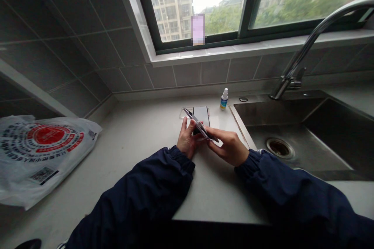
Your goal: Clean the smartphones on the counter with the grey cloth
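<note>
Phone [200,125] held — bottle [224,100] beyond, sink [305,151] right

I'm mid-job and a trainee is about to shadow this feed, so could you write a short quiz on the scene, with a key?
1. Multiple choice: in this view, what stands on the counter just left of the sink?
A) a kettle
B) a small white-capped bottle
C) a drinking glass

2. True or false: the printed plastic bag lies to the right of the sink.

3. Short answer: what do the left grip and right grip hold together?

Key:
1. B.
2. False; the printed plastic bag is at the far left of the view.
3. A slim phone-like device, held tilted.
</note>
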Tool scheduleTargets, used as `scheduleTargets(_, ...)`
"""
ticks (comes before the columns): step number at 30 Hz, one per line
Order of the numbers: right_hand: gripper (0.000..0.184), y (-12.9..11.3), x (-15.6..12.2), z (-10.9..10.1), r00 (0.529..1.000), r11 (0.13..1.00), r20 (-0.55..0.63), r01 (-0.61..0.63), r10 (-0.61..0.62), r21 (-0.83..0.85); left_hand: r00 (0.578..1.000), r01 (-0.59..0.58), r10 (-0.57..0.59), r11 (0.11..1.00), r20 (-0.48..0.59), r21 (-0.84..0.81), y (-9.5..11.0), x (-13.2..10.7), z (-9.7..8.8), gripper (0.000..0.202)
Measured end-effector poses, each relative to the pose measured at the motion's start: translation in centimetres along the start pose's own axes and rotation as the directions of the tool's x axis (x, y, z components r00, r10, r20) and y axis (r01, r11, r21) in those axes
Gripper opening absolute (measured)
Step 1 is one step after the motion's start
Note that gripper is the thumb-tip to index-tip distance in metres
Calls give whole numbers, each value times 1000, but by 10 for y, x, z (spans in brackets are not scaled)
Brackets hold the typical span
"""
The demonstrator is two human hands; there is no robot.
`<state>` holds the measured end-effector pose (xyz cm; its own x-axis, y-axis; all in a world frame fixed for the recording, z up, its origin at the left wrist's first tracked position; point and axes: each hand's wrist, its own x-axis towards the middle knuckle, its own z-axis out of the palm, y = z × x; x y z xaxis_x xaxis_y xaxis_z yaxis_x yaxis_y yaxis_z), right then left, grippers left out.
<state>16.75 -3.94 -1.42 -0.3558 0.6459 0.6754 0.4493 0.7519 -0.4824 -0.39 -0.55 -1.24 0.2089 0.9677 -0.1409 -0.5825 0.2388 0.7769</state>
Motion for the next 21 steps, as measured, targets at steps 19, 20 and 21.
scheduleTargets(19,23,11,17,-5,486,133,124,-461,865,877,991,-133,135,982,-7,131,6,4,-1,75)
scheduleTargets(20,16,9,18,-5,475,87,165,-464,864,881,989,-143,147,979,-16,147,5,4,-1,75)
scheduleTargets(21,11,7,18,-5,467,42,207,-469,859,882,988,-147,152,977,-17,156,3,5,-2,74)
